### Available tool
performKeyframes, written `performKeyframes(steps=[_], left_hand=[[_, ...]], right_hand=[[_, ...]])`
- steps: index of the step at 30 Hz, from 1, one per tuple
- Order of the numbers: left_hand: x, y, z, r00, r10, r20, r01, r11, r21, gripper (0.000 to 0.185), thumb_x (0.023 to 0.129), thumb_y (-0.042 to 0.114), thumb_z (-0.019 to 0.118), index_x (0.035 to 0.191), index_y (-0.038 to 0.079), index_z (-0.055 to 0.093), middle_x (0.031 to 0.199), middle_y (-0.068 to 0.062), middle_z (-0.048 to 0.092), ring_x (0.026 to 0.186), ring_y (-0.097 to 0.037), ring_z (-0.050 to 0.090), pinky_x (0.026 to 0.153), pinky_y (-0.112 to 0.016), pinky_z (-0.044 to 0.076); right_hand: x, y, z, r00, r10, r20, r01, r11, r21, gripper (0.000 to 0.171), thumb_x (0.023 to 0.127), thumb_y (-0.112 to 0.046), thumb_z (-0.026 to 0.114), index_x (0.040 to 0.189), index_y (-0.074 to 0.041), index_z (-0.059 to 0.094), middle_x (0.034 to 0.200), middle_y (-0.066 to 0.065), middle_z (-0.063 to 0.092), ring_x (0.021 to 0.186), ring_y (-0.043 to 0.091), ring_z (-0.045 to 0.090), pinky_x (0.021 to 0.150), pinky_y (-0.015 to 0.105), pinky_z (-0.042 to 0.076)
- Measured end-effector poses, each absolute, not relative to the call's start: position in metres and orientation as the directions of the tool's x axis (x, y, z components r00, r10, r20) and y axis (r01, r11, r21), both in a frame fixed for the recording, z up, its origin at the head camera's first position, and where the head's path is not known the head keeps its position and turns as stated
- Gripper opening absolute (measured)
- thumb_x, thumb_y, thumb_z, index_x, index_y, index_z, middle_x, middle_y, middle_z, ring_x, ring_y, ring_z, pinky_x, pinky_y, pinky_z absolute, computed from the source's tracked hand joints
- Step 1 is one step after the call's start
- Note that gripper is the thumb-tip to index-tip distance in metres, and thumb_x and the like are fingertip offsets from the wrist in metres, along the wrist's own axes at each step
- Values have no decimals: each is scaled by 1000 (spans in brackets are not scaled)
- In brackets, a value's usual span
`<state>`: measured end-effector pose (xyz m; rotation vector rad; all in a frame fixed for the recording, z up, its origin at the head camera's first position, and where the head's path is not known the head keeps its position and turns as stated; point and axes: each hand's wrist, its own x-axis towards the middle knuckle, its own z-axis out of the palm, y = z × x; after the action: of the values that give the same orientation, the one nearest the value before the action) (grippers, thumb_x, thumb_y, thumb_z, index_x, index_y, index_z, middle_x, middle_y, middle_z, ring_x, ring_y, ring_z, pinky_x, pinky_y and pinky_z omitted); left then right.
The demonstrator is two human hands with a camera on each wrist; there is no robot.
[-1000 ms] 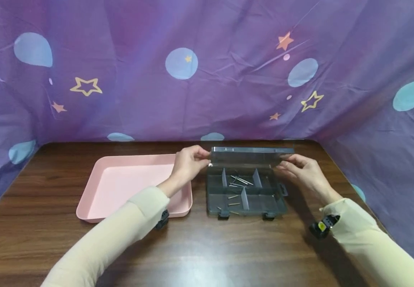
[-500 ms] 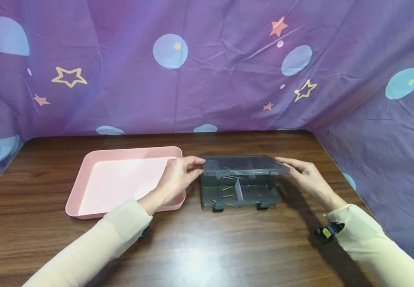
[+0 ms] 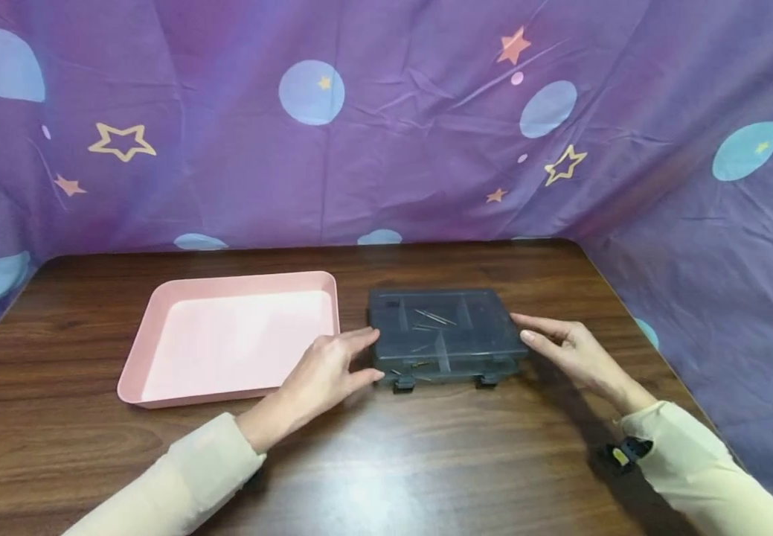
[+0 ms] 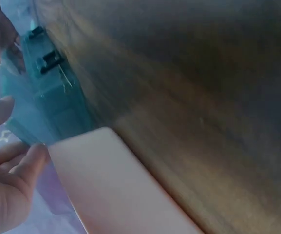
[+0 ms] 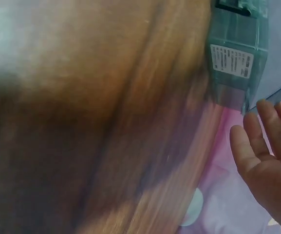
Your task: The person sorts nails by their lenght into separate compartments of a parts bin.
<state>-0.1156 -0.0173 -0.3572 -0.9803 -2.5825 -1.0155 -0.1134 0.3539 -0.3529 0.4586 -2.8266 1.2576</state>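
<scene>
organizer box [image 3: 444, 333], grey and see-through, sits on the dark wooden surface [image 3: 386, 461] just right of a pink tray [image 3: 232, 335], its lid lying flat over the compartments. through the lid a few thin nails [image 3: 434, 318] show in the far middle compartment, with a couple more nearer the front. the two front latches [image 3: 404, 384] look like they hang unfastened, though that is hard to be sure of from the head view.

left hand [image 3: 326, 368] lies at the box's left front corner with fingers loosely spread, fingertips touching or just beside the edge, gripping nothing. right hand [image 3: 563, 344] hovers by the right edge, fingers straight and relaxed, also holding nothing; whether it touches the lid i cannot tell.

risk, as i judge it: if the latches are not snapped, lifting or tilting the box could let the lid swing up and the nails slide between compartments or spill onto the surface. a sideways push from the left hand could also shove the box against the tray.
</scene>
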Motion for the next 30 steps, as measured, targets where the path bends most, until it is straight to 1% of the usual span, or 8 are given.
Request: performKeyframes(steps=[4, 8, 10, 16, 19, 22, 27, 30], left_hand=[[-107, -14, -359, -765, 511, 392, 644, 573, 507, 56, 74, 21, 79, 119, -7, 60, 122, -23, 60, 108, -33, 61, 91, -39, 48], [-99, -11, -363, -792, 493, 361, 609, 593, 527, 58, 75, 20, 78, 120, -9, 58, 125, -25, 57, 109, -37, 60, 91, -43, 48], [-96, -9, -365, -805, 483, 346, 591, 597, 543, 58, 75, 19, 78, 121, -10, 56, 127, -27, 55, 110, -38, 59, 92, -44, 47], [-90, -3, -371, -832, 471, 295, 547, 601, 583, 61, 77, 18, 76, 125, -12, 51, 132, -29, 49, 117, -40, 53, 97, -47, 43], [-88, 0, -374, -833, 477, 281, 544, 613, 573, 62, 78, 19, 75, 126, -12, 50, 133, -29, 48, 118, -39, 52, 96, -46, 44], [-88, 1, -377, -823, 479, 305, 564, 631, 532, 62, 78, 19, 76, 125, -12, 51, 132, -28, 49, 116, -38, 54, 92, -43, 47], [-91, 0, -381, -801, 461, 382, 597, 667, 445, 58, 74, 16, 79, 122, -7, 54, 126, -26, 56, 108, -35, 60, 83, -40, 53], [-94, 2, -382, -794, 461, 396, 602, 683, 413, 57, 73, 14, 80, 120, -4, 53, 122, -24, 59, 107, -34, 61, 83, -40, 53]], right_hand=[[-109, 352, -356, -937, -304, 170, -339, 684, -645, 40, 91, -15, 61, 130, -5, 55, 129, 16, 57, 108, -13, 45, 83, 6, 40], [-106, 350, -361, -909, -359, 213, -412, 693, -592, 48, 86, -12, 68, 130, -1, 54, 131, 20, 55, 116, -13, 41, 89, 3, 36], [-105, 350, -363, -900, -375, 221, -431, 694, -576, 52, 84, -13, 70, 131, 0, 52, 132, 21, 53, 119, -14, 37, 93, 1, 31], [-101, 349, -369, -881, -394, 261, -472, 704, -531, 61, 77, -14, 76, 131, 2, 51, 133, 24, 51, 121, -12, 33, 94, 0, 26], [-98, 349, -373, -867, -402, 296, -499, 718, -485, 65, 74, -14, 78, 130, 3, 51, 131, 25, 52, 122, -10, 33, 96, 0, 25], [-96, 348, -375, -862, -399, 313, -504, 744, -439, 69, 72, -15, 80, 131, 3, 51, 132, 23, 52, 125, -2, 36, 98, 0, 22], [-96, 341, -380, -862, -380, 335, -495, 771, -401, 73, 69, -12, 82, 132, 3, 49, 134, 24, 51, 123, 30, 48, 99, 1, 21], [-96, 337, -384, -856, -360, 370, -495, 775, -392, 73, 67, -8, 82, 131, 5, 50, 132, 25, 52, 118, 41, 51, 100, 2, 21]])
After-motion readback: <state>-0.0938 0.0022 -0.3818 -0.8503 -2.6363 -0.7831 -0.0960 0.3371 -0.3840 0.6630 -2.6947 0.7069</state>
